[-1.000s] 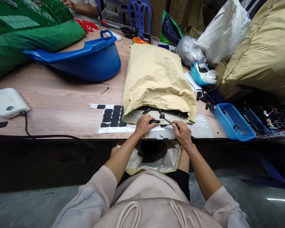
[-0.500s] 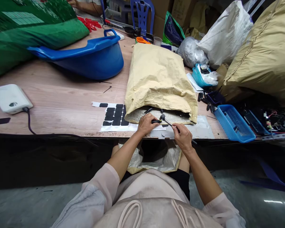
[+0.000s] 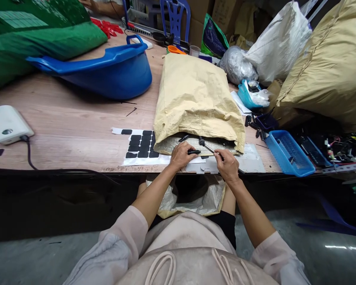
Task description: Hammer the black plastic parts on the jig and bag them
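My left hand (image 3: 181, 156) is closed in a pinch on a short black cylindrical piece (image 3: 194, 152) that sticks out to the right of the fingers. In my right hand (image 3: 226, 163) is a thin metal-shafted tool (image 3: 208, 148) with a dark rounded head; its exact kind is not clear. The tool's head lies at the mouth of a tan woven sack (image 3: 195, 91), just beyond the black piece and apart from it. Other small black pieces (image 3: 184, 138) rest on the sack's silvery inner face. Both hands are at the table's front edge.
Left of the sack lies a white sheet with black stickers (image 3: 144, 144). Farther left are a blue basin (image 3: 106, 75) and a white cabled device (image 3: 8, 123). A blue basket (image 3: 290, 154) stands right. An open sack (image 3: 192, 208) sits on my lap. Another person's arm (image 3: 105, 8) shows behind.
The tool's head has moved off the black piece, slightly away from me towards the sack's opening. My left hand still grips the piece. The whole view has shifted slightly.
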The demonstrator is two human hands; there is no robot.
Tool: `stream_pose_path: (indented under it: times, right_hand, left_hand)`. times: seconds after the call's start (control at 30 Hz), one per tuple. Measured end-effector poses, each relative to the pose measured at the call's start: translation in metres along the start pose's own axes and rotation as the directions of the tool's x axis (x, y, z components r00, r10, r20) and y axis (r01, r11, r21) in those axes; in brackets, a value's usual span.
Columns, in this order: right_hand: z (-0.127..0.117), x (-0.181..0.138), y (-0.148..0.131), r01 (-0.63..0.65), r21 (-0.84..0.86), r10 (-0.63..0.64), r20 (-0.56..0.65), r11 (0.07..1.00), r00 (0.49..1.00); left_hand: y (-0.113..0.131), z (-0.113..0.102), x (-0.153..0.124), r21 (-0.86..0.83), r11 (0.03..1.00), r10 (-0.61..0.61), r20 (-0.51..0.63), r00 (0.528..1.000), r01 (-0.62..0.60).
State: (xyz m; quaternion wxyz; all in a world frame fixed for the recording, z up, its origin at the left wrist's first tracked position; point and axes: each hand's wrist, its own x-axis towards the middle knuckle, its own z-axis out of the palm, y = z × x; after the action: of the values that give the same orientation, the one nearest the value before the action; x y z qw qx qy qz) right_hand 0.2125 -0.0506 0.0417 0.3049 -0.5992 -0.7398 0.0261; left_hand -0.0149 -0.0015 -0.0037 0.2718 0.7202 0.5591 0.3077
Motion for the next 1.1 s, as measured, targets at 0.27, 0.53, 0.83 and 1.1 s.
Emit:
stream_pose_path:
  times: [0.27, 0.53, 0.83, 1.1]
  right_hand:
    - [0.02, 0.019, 0.053, 0.071, -0.16, -0.059, 0.076, 0.985, 0.995]
    - [0.026, 0.018, 0.055, 0.065, -0.176, -0.049, 0.091, 0.982, 0.995]
    - [0.028, 0.018, 0.056, 0.055, -0.176, -0.04, 0.087, 0.983, 0.995]
    - [0.031, 0.018, 0.057, 0.045, -0.159, -0.033, 0.08, 0.986, 0.996]
  left_hand:
    - [0.0, -0.001, -0.002, 0.026, 1.0, 0.01, 0.004, 1.0, -0.011]
    - [0.006, -0.009, -0.009, 0.069, 0.996, 0.055, 0.015, 0.998, -0.056]
    - [0.046, 0.024, -0.102, 0.023, 0.948, 0.288, 0.364, 0.886, -0.317]
    - [0.024, 0.076, -0.119, 0.229, 0.971, -0.074, 0.58, 0.812, -0.075]
